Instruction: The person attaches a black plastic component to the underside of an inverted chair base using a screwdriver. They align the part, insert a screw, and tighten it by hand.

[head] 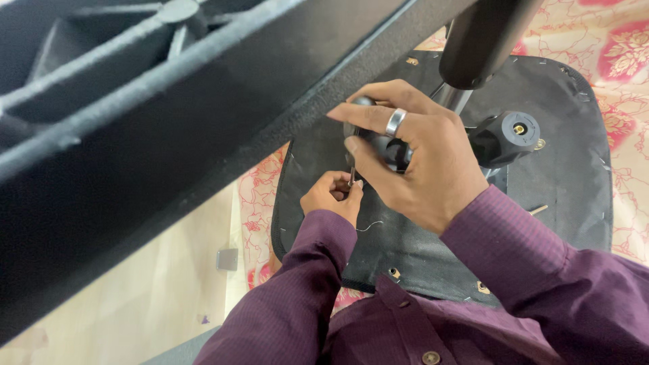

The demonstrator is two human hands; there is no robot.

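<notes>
While the left hand pinches a small metal key, the right hand grips a black knob.

Single view only, taken from head-worn camera. Lens aimed steeply downward over wearer's chest and purple sleeves. Scene seen at close range, within arm's reach. Upturned black seat underside held centre-right of frame; floor seen lower left. Upper left blocked by dark chair part (very near lens, blurred). No second view, so nothing shared.
</notes>
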